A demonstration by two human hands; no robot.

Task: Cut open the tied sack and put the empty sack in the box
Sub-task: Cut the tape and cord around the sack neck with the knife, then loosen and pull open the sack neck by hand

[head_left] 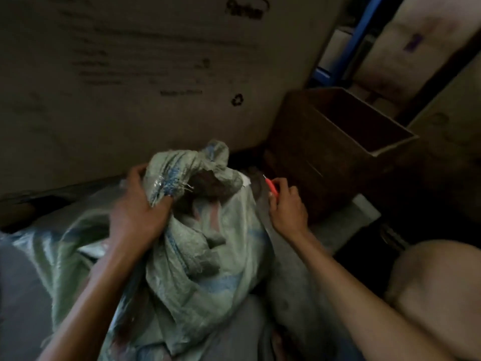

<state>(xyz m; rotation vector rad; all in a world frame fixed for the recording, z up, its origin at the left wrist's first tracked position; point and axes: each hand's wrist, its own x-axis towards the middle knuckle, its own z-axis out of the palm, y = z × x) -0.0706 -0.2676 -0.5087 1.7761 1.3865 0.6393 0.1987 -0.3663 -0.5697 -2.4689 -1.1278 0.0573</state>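
Note:
A pale green woven sack (200, 256) with blue stripes lies bunched in front of me, its neck gathered near the top. My left hand (140, 207) grips the crumpled neck of the sack from the left. Frayed threads show by my fingers, and dark contents show through a gap near the top. My right hand (286, 204) is at the sack's right edge, shut on a small red cutter (272, 187) with its blade tip pointing up and left. An open brown cardboard box (346, 142) stands to the right, beyond my right hand, and looks empty inside.
A large printed cardboard panel (130, 74) fills the wall behind the sack. Blue shelving (356, 35) and more cartons stand at the back right. A tan sack (437, 287) sits at the lower right. The scene is dim.

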